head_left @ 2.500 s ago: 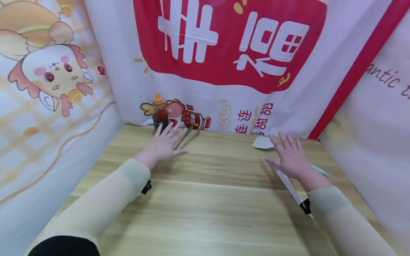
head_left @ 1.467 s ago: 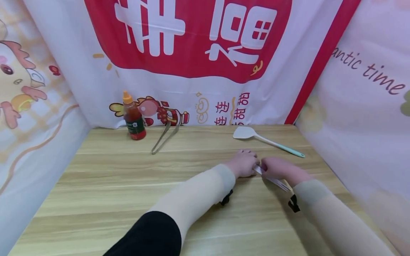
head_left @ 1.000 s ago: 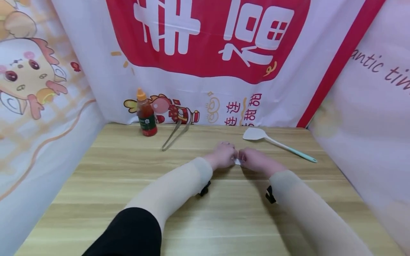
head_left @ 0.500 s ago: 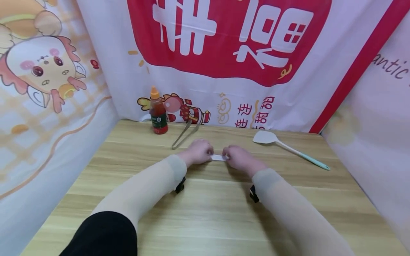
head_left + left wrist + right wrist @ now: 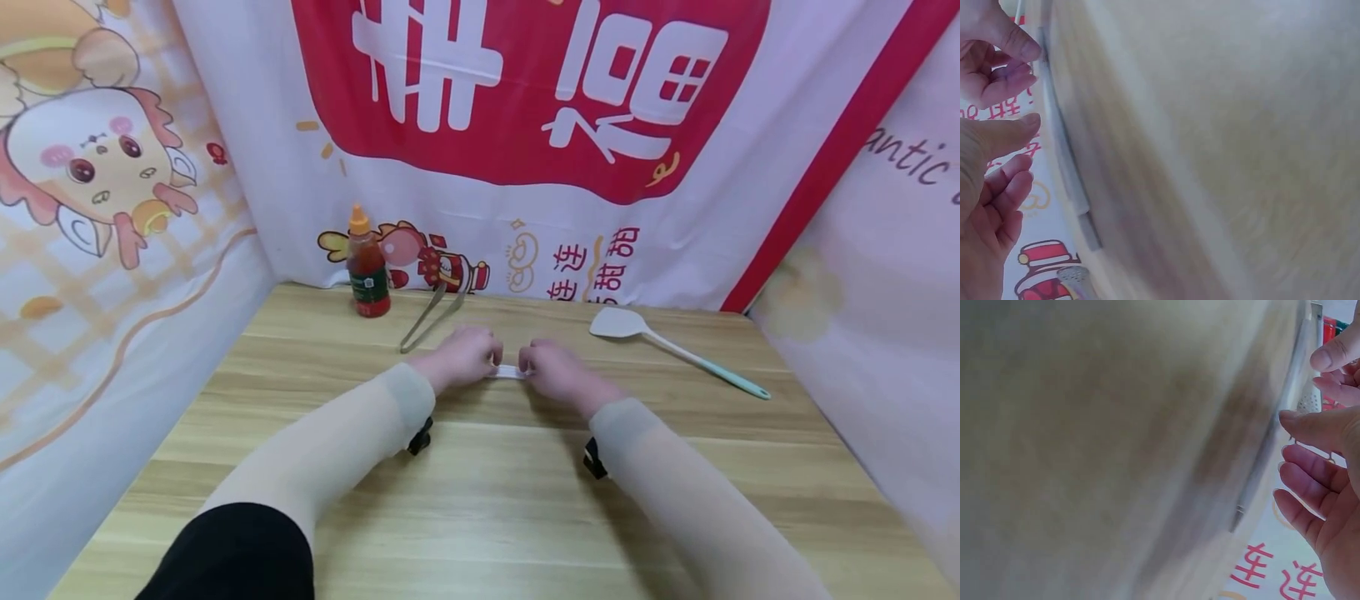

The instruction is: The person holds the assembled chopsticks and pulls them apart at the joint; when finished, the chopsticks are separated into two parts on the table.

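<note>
A slim, pale stick-like thing [image 5: 510, 372] lies across the middle of the tabletop between both hands; it has a grey end [image 5: 1089, 231] in the left wrist view. Its exact kind is unclear. My left hand [image 5: 467, 353] is over its left part, and thumb and fingers stand apart in the left wrist view with nothing pinched between them. My right hand [image 5: 558, 371] is at its right part. In the right wrist view the right thumb tip overlaps the stick, with a gap between thumb and loosely bent fingers; whether it touches cannot be told.
Metal tongs [image 5: 423, 327] lie behind the left hand, beside an orange-capped red sauce bottle [image 5: 369, 279] standing at the back. A white spatula with a mint handle [image 5: 720, 371] lies at the back right. Printed cloth walls [image 5: 465, 179] border the wooden table [image 5: 510, 500].
Both hands went from spread above the table to the pale stick at the right, brought it leftwards to the middle and turned it crosswise. Over the last half second they have barely moved.
</note>
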Motion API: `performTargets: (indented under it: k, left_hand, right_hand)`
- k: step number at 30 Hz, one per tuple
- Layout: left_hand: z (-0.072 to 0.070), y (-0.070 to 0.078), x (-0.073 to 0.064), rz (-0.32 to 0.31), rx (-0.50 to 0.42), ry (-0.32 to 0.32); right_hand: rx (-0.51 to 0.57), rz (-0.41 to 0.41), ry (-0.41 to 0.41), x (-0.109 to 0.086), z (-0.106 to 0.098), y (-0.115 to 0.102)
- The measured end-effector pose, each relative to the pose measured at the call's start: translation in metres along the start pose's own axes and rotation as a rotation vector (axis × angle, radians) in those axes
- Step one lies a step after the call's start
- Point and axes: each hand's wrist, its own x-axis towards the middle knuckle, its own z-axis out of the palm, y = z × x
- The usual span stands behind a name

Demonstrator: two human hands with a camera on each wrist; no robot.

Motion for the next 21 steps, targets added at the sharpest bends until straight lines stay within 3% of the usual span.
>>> performTargets:
  k: [5, 11, 17, 21]
  left_hand:
    - [0.011, -0.003, 0.000, 0.007, -0.037, -0.045]
    - [0.016, -0.005, -0.001, -0.010, -0.088, -0.061]
    - [0.013, 0.002, -0.005, -0.023, -0.130, -0.105]
    - [0.006, 0.006, -0.009, -0.024, -0.193, -0.089]
  right_hand:
    - [0.049, 0.019, 0.010, 0.000, 0.010, 0.001]
    - [0.137, -0.029, 0.034, -0.004, 0.014, 0.001]
    - [0.133, 0.002, -0.011, -0.007, 0.013, 0.000]
    - [0.205, 0.039, -0.021, -0.012, 0.002, -0.002]
